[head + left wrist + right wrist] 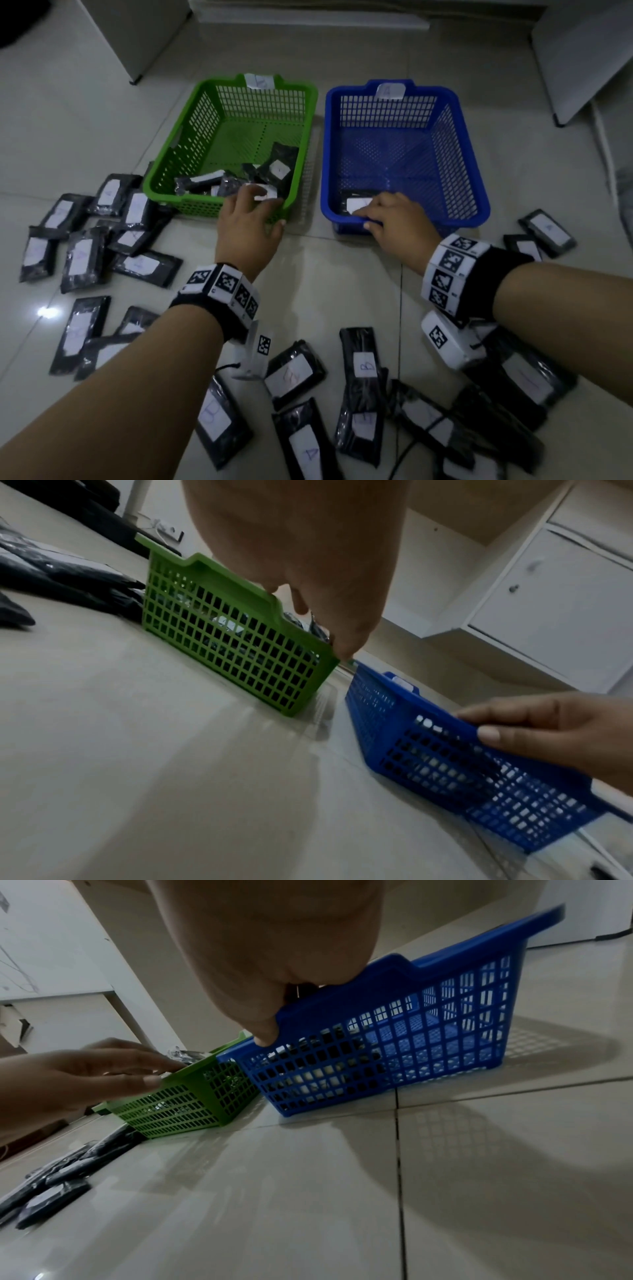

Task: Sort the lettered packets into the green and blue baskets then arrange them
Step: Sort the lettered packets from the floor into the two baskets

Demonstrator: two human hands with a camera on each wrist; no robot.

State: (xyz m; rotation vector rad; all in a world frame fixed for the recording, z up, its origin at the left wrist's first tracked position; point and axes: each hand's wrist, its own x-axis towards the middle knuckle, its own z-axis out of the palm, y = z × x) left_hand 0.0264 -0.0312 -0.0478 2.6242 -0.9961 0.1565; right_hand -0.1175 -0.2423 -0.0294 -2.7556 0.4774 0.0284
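**Both hands at the near rims, a packet under each**

The packet [265, 192] at the green basket [178, 144] lies just beyond the left hand's [248, 222] fingers [245, 193], over the near right corner, long axis across the rim; the fingertips appear to touch it, but a grip cannot be told. In the blue basket [459, 144] a packet [358, 205] lies flat against the near wall, directly under the right hand [397, 222], whose fingers hang loosely over it with the thumb outside the rim. Unsorted packets [78, 253] lie on the floor [342, 291], well behind both wrists. Likely next: let go and reach back.
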